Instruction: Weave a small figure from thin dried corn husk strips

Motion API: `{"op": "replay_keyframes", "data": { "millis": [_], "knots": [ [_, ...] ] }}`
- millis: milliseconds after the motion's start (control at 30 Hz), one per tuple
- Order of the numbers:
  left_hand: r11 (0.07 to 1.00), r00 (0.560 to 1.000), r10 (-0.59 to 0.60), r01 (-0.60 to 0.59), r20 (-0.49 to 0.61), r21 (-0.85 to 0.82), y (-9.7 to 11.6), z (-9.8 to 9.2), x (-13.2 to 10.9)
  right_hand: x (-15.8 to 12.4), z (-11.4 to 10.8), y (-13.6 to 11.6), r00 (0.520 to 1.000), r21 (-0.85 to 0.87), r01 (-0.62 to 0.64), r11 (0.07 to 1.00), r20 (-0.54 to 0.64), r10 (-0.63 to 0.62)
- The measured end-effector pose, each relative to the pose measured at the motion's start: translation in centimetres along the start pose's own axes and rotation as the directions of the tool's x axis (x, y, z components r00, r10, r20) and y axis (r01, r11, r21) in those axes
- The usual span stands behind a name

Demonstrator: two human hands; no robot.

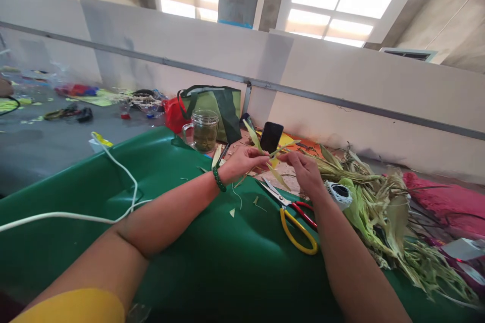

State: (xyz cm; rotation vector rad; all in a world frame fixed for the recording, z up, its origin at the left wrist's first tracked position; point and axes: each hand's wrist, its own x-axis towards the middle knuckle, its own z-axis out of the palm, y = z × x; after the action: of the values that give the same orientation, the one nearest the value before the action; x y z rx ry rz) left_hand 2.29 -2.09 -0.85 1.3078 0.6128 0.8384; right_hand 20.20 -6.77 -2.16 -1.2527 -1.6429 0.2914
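Observation:
My left hand (247, 162), with a green bead bracelet (219, 178) at its wrist, pinches a small bundle of pale green corn husk strips (279, 176) that fan out in several directions. Close beside it, my right hand (302, 169) has its thumb and fingers pinched at the right side of the strips; what exactly lies between those fingertips is too small to make out. Below the hands, scissors (290, 207) with one red and one yellow handle lie on the green sheet (212, 262), blades partly apart. Small husk scraps (232, 213) and bits of thread are scattered near them.
A glass mug (205, 133) of liquid stands before a green bag (227, 106). Behind the hands is a dark phone (271, 136). Right of my arm are a white thread spool (340, 195) and piled corn husks (390, 212). A white cable (76, 216) crosses the left side.

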Motion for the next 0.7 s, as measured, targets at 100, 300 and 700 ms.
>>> {"op": "replay_keyframes", "data": {
  "millis": [100,300,700],
  "knots": [
    [0.992,0.994,0.112,-0.111,-0.016,0.066,-0.4,-0.3,0.3,-0.5,0.1,-1.2,0.978,-0.018,-0.008,1.000,0.206,0.012],
    [0.991,0.991,0.122,-0.119,-0.053,0.057,-0.5,-0.9,0.9,-0.6,0.1,-1.2,0.968,-0.100,0.006,0.995,0.250,0.019],
    [0.999,0.984,-0.004,0.011,0.178,-0.036,1.0,-1.6,-0.2,0.2,-1.7,0.7,0.998,-0.148,0.049,0.988,0.041,-0.044]
  ]
}}
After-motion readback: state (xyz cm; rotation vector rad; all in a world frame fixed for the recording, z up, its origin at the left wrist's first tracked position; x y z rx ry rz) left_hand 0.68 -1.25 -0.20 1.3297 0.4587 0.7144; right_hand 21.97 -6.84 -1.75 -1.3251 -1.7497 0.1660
